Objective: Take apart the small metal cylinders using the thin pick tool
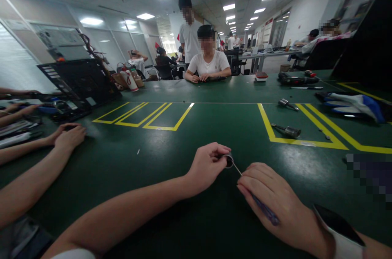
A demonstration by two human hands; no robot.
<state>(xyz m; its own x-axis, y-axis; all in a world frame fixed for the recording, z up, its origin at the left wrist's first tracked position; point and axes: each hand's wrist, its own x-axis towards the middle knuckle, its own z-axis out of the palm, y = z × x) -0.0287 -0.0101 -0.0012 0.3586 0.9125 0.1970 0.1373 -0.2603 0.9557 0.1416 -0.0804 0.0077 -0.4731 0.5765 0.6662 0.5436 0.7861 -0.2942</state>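
Between the thumb and fingers of my left hand (210, 165) is a small dark ring-shaped part (229, 161), its round opening turned toward my right side. My right hand (269, 197) is wrapped around a thin screwdriver (266, 209) with a purplish, see-through handle. The screwdriver's slim metal shaft reaches to the ring's opening; how far its tip goes in is hidden. Both hands are just above the green table (171, 161), close together. A watch with a pale strap is on my right wrist.
Two dark metal tool pieces (286, 130) lie by the yellow tape at right. Farther right are blue-and-white gloves (355, 106) and a power tool (298, 79). A red-and-white box (261, 76) stands farther back. Another person's hands (70, 135) rest at left; a person sits opposite (208, 61).
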